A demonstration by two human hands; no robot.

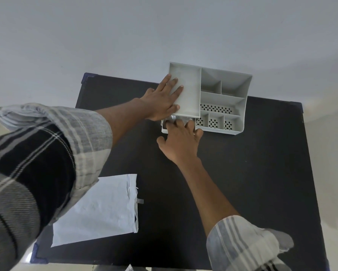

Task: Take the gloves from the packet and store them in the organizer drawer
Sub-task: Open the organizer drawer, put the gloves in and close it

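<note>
Left hand (162, 98) lies flat, fingers spread, on the organizer (223, 98) at the table's (242, 182) far edge; right hand (181, 141) curls over the part-open drawer (164, 130), grip unclear

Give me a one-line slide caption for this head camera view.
Left hand steadies the grey plastic desk organizer while the right hand works at its slightly open bottom drawer; white paper packet lies aside.

Surface (242, 173): black, matte, rectangular, with blue corner pieces (85, 77) visible at the far left and near left corners. Wall (125, 32): plain, pale grey-white, behind the surface's far edge. Floor (332, 153): pale, at right.
</note>
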